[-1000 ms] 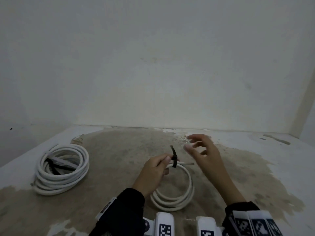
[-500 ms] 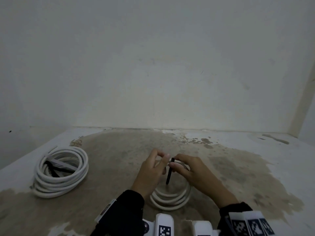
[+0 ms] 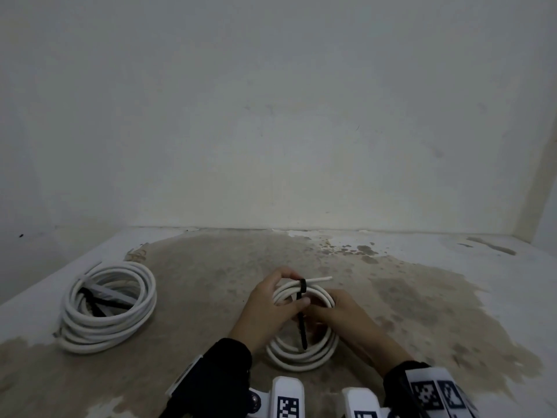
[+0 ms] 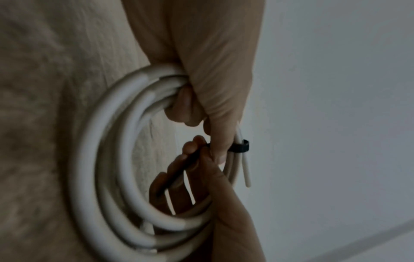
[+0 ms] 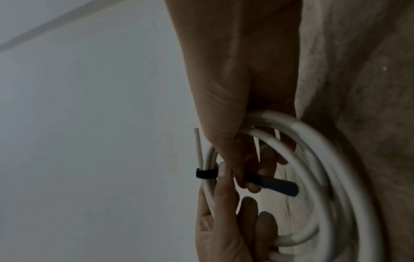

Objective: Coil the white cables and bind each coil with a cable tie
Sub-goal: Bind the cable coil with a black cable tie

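Observation:
A small white cable coil (image 3: 301, 356) stands tilted on the stained floor in front of me. My left hand (image 3: 286, 292) grips its top left strands, fingers curled through the ring (image 4: 179, 104). A black cable tie (image 3: 302, 315) loops round the top strands beside the loose cable end (image 3: 322, 279). My right hand (image 3: 313, 315) pinches the tie's tail (image 5: 268, 184) inside the coil. In the left wrist view the tie's loop (image 4: 240, 146) sits close around the strands, next to my left thumb.
A larger white coil (image 3: 108, 309) lies on the floor to the left, with black ties and a grey strip inside it. A white wall rises behind, and its base runs across the far edge of the floor (image 3: 331, 229).
My right hand came down from open in the air, took the tie's tail and drew it toward me through the coil. The left hand kept its grip.

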